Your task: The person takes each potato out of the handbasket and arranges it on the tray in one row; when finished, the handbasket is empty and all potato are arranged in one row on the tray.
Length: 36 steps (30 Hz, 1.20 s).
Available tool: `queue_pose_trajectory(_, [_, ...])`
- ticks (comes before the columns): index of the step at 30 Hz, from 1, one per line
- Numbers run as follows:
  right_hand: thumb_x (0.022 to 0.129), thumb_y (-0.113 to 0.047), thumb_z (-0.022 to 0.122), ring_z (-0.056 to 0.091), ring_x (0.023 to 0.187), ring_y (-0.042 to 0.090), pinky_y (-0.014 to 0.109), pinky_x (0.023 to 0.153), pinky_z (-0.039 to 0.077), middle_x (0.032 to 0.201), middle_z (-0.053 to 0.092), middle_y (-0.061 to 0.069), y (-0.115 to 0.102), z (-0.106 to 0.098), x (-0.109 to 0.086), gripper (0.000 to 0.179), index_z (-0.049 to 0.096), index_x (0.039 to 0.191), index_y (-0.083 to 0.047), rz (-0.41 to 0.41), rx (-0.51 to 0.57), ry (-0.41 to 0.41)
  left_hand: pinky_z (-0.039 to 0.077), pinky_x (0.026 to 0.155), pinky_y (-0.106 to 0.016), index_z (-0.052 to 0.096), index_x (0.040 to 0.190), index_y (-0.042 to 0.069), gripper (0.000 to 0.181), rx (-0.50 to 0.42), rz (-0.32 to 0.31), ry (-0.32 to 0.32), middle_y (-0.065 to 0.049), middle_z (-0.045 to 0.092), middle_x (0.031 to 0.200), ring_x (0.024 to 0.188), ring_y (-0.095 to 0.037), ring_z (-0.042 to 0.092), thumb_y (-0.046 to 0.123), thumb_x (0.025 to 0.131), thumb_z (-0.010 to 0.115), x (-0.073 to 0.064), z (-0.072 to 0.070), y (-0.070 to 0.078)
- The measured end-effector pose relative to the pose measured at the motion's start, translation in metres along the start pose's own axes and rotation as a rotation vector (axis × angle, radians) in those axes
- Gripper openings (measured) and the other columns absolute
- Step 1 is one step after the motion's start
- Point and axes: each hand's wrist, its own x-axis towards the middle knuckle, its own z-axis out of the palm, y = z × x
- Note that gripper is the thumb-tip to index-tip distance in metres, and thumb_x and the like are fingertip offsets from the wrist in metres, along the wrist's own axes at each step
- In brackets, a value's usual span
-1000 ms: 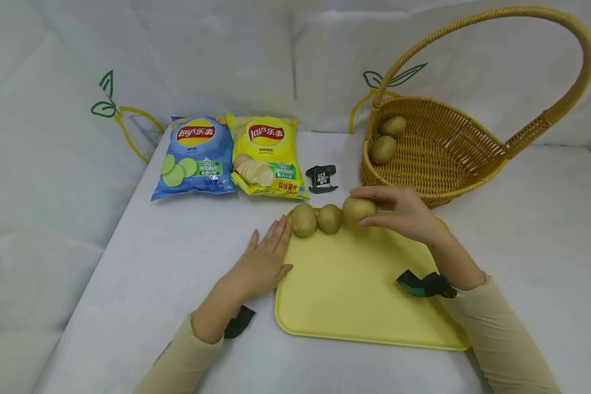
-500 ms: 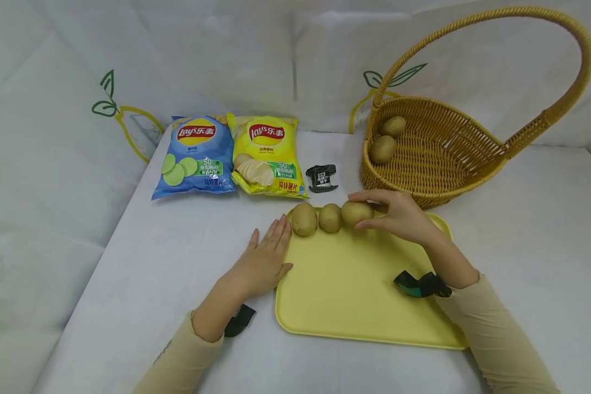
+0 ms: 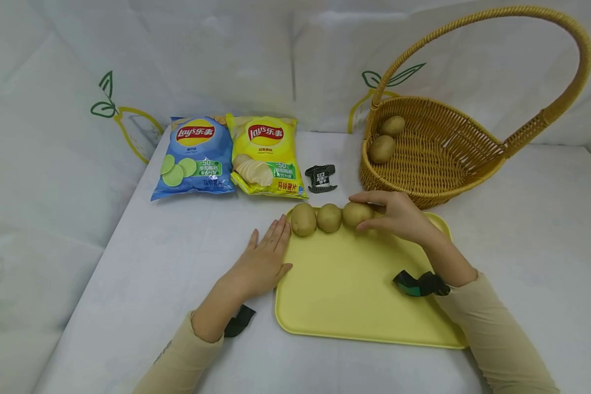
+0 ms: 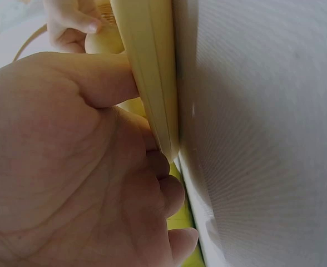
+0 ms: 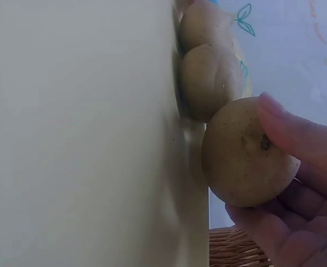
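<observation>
In the head view my right hand holds a potato between thumb and fingers at the far edge of a yellow tray. Two more potatoes, a middle one and a left one, sit in a row beside it. The right wrist view has the thumb on the held potato, close to its neighbour. My left hand lies at the tray's left edge with its fingers extended; in the left wrist view its thumb and fingers touch the tray rim.
A wicker basket with a tall handle stands behind the tray's right side, with two potatoes inside. Behind the tray's left side lie a blue chip bag, a yellow chip bag and a small black packet.
The right hand has shifted slightly left, bringing its potato nearer to the middle one in the row. My left hand has stayed in place.
</observation>
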Motion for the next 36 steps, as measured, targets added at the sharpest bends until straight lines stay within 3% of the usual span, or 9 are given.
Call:
queue_pose_trajectory(5, [0.068,-0.01,0.084,0.055,0.112,0.026,0.04,0.092,0.042,0.116,0.065,0.011,0.002,0.002,0.001,0.053,0.065,0.117,-0.001,0.008,0.006,-0.007,0.003,0.111,-0.054,0.004,0.15,-0.002,0.072,-0.003,0.001,-0.001,-0.015,-0.007,0.156,0.143,-0.027,-0.003,0.031,0.1,0.045,0.0,0.0,0.0])
queue_pose_trajectory(11, [0.071,-0.01,0.083,0.05,0.117,0.029,0.045,0.098,0.037,0.121,0.06,0.011,0.004,0.004,0.001,0.053,0.064,0.12,-0.002,-0.045,-0.007,-0.115,0.004,0.111,-0.054,0.004,0.15,-0.002,0.072,-0.005,0.0,-0.003,-0.015,-0.008,0.156,0.143,-0.027,-0.003,0.031,0.1,0.045,0.0,0.0,-0.001])
queue_pose_trajectory(14, [0.074,-0.012,0.081,0.052,0.116,0.029,0.043,0.095,0.039,0.12,0.06,0.011,0.005,0.003,0.001,0.05,0.064,0.12,-0.001,-0.085,-0.009,-0.143,0.004,0.111,-0.055,0.005,0.15,-0.002,0.072,0.002,0.001,0.001,-0.015,-0.007,0.156,0.143,-0.027,-0.003,0.031,0.1,0.045,0.0,0.001,-0.001])
queue_pose_trajectory(18, [0.077,-0.014,0.079,0.055,0.112,0.025,0.039,0.09,0.043,0.118,0.063,0.009,0.006,0.0,-0.001,0.046,0.064,0.119,-0.003,-0.077,0.004,-0.163,0.004,0.111,-0.055,0.005,0.15,-0.002,0.072,0.007,-0.002,-0.002,-0.015,-0.007,0.156,0.143,-0.027,-0.003,0.032,0.1,0.044,0.001,0.001,-0.001])
queue_pose_trajectory(27, [0.071,-0.011,0.083,0.057,0.108,0.027,0.028,0.09,0.043,0.113,0.066,0.011,0.008,0.01,0.002,0.047,0.067,0.114,0.0,-0.099,0.001,-0.04,0.004,0.111,-0.054,0.005,0.15,-0.002,0.072,-0.004,-0.001,-0.005,-0.015,-0.007,0.156,0.143,-0.027,-0.003,0.032,0.1,0.044,0.0,0.0,-0.001])
queue_pose_trajectory(36, [0.071,-0.015,0.083,0.056,0.111,0.025,0.036,0.094,0.041,0.117,0.065,0.009,0.007,0.009,0.002,0.052,0.064,0.118,-0.001,-0.051,-0.001,-0.064,0.004,0.111,-0.055,0.004,0.15,-0.002,0.072,-0.001,0.005,-0.009,-0.015,-0.008,0.156,0.143,-0.027,-0.004,0.032,0.1,0.044,-0.001,-0.002,0.0])
